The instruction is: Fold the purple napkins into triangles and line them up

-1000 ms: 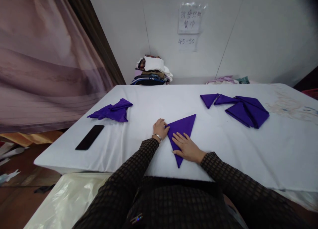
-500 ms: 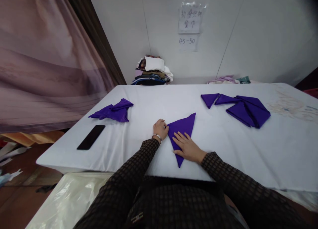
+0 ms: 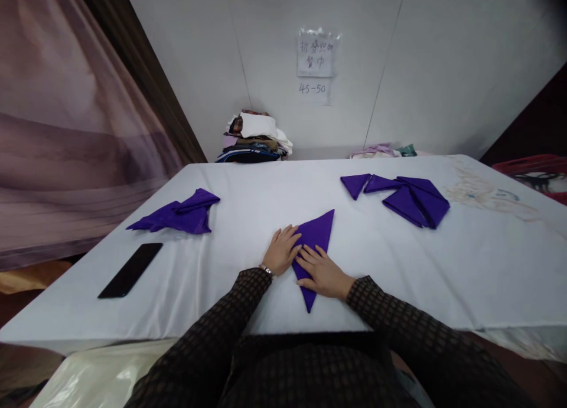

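Note:
A purple cloth napkin (image 3: 318, 231), folded into a triangle, lies flat on the white table in front of me. One of its points faces the far right, another faces me. My left hand (image 3: 282, 250) rests on the napkin's left edge with its fingers stretched out. Flat across the middle of the cloth lies my right hand (image 3: 322, 272), fingers spread. The fingertips of both hands are close together, and they cover part of the napkin's left side.
A loosely crumpled purple napkin (image 3: 186, 213) and a black phone (image 3: 130, 270) lie to the left. Several folded purple napkins (image 3: 425, 195) sit at the back right. Behind the white tablecloth (image 3: 266, 195) stands a pile of folded clothes (image 3: 254, 139) by the wall.
My left hand has gone from pinching the napkin's left corner to lying flat on its edge. My right hand stays on the cloth. The camera view has shifted.

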{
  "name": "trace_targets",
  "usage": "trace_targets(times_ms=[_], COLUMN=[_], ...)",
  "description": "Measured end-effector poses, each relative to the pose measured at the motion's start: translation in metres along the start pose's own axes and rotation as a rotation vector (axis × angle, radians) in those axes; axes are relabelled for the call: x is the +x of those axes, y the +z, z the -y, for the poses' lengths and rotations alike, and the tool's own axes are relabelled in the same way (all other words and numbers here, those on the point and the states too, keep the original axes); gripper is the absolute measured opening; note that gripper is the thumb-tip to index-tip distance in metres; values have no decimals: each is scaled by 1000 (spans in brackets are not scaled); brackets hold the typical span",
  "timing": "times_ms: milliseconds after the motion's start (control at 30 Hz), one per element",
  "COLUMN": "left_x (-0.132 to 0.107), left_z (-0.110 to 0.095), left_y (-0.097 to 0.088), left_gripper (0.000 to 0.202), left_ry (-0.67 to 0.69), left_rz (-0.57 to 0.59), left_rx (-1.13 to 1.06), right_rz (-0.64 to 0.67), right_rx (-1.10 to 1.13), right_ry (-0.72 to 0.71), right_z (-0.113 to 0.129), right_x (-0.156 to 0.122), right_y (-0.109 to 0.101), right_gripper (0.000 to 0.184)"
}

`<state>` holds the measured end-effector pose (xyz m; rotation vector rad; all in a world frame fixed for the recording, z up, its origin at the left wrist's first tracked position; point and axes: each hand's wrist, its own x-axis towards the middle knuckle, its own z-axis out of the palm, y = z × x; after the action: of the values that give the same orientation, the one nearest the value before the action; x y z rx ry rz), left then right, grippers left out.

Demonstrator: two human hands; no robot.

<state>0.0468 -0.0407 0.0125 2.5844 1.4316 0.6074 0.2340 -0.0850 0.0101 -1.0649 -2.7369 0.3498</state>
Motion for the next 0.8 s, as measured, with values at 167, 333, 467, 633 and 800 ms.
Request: trace_targets(times_ms=[167,333,467,633,800], left_x=[-5,-6,-6,-6,-6], left_z=[3,8,7,5,4], left_y=[7,15,15,13,12], left_gripper=[46,50,51,53,53], left_ry=[-92,-72,-73,-79,-84], left_rz=[165,151,153,179,195], left_rx=[40,75,97,108,103], right_rz=[27,55,19,9,3], right_rx=[55,136,84,0,-37], right_ry=[3,25,139,288,403], right_z=[-1,-15,-49,-104,-140], right_x=[0,5,17,30,35], right_y=[-4,-17,-24,-29,-34], right_gripper=[66,54,57,63,60])
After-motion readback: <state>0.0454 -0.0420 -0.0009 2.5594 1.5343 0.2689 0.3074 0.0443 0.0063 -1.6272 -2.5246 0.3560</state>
